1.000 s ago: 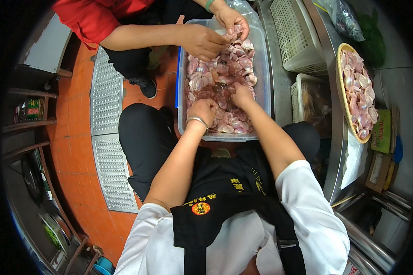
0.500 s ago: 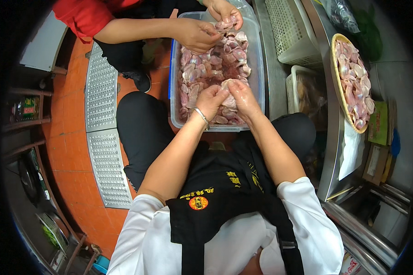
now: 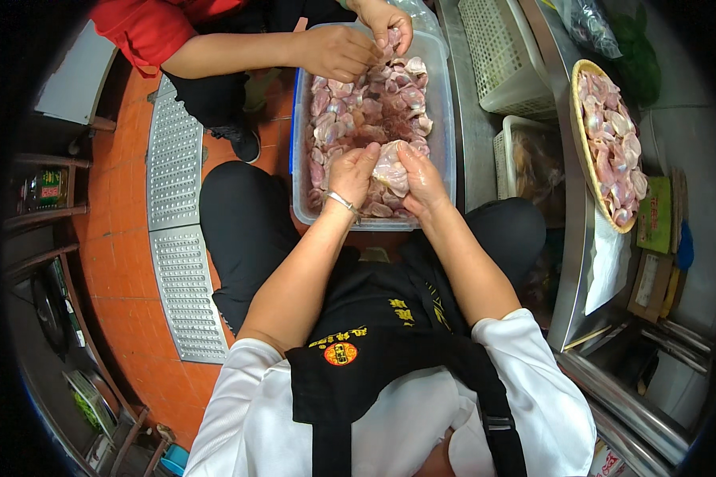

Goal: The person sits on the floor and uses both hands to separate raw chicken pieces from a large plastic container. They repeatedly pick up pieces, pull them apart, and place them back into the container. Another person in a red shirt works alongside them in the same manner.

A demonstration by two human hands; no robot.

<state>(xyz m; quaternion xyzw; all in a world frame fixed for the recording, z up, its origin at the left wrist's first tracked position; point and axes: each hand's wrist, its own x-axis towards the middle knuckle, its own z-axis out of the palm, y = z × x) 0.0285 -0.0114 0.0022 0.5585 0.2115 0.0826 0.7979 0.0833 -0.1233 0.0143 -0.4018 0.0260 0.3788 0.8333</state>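
Note:
A pale pink piece of raw meat, looking like a gizzard (image 3: 390,168), is stretched between my two hands above a clear plastic tub (image 3: 298,151). My left hand (image 3: 352,175), with a silver bangle at the wrist, pinches its left edge between thumb and fingers. On the other edge my right hand (image 3: 423,179) has its thumb on top, the fingers partly hidden beneath. Many similar raw gizzards (image 3: 338,123) lie in the tub, with reddish liquid near the middle.
Across the tub a person in a red sleeve (image 3: 139,36) works a piece with both hands (image 3: 342,54). At right, a round woven basket (image 3: 577,119) of gizzards rests on a steel counter beside white perforated crates (image 3: 505,60). Metal grating (image 3: 175,159) crosses the orange tiled floor (image 3: 119,270).
My hands have drawn slightly apart, and the gizzard between them now shows more of its surface. The other person's hands have shifted a little over the tub's far end.

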